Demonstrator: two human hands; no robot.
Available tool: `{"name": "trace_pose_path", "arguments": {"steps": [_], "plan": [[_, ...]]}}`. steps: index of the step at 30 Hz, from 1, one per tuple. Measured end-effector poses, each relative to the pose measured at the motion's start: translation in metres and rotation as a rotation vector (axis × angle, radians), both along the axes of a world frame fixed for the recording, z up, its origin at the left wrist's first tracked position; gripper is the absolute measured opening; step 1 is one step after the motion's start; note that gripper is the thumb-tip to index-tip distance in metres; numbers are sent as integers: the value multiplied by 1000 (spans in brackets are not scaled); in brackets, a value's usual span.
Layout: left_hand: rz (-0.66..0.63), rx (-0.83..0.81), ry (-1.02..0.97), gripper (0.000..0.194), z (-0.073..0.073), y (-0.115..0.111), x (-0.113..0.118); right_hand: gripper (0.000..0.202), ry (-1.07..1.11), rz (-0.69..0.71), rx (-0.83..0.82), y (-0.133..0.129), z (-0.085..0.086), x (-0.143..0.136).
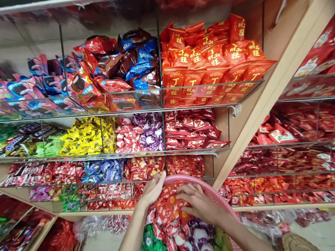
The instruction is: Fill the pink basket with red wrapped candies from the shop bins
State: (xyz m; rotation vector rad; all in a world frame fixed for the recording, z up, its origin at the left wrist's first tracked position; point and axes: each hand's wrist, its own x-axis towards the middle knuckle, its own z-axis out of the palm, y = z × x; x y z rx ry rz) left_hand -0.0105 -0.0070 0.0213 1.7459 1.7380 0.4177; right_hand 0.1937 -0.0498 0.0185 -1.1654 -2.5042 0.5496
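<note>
A pink plastic basket [214,196] full of wrapped sweets is at bottom center. My left hand [154,189] grips its upper left rim, with some fingers hidden. Inside the basket, my right hand [197,201] has its fingers apart and bent over red packets with orange dots [167,200], touching them. Below the hands are red-and-white wrapped sweets [173,235], green wrapped sweets [154,247] and purple-and-white wrapped sweets [204,242]. Just beyond the rim, a shelf compartment holds similar red packets [146,167].
Shelves with clear dividers and glass fronts [118,102] stand ahead, holding sweets in many colors. A slanting wooden upright [269,80] separates them from more red packets [298,160] at right. Clear plastic bags [95,224] and a woven brown item [299,243] lie low down.
</note>
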Motion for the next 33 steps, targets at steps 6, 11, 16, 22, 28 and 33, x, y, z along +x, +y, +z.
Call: {"name": "trace_pose_path", "arguments": {"steps": [6, 11, 16, 22, 28, 33], "plan": [[5, -9, 9, 66, -3, 1, 0, 19, 9, 7, 5, -4, 4, 0], [2, -9, 5, 68, -2, 1, 0, 26, 150, -26, 71, 14, 9, 6], [0, -23, 1, 72, 0, -1, -1, 19, 210, -150, 92, 78, -17, 29], [12, -32, -5, 75, 1, -1, 0, 33, 74, -83, -6, 138, -65, 44], [-2, -30, -35, 75, 3, -1, 0, 41, -113, 32, -114, 153, -74, 39], [-5, -30, -40, 76, 1, 0, -1, 49, -226, 19, -154, 152, -70, 38]]}}
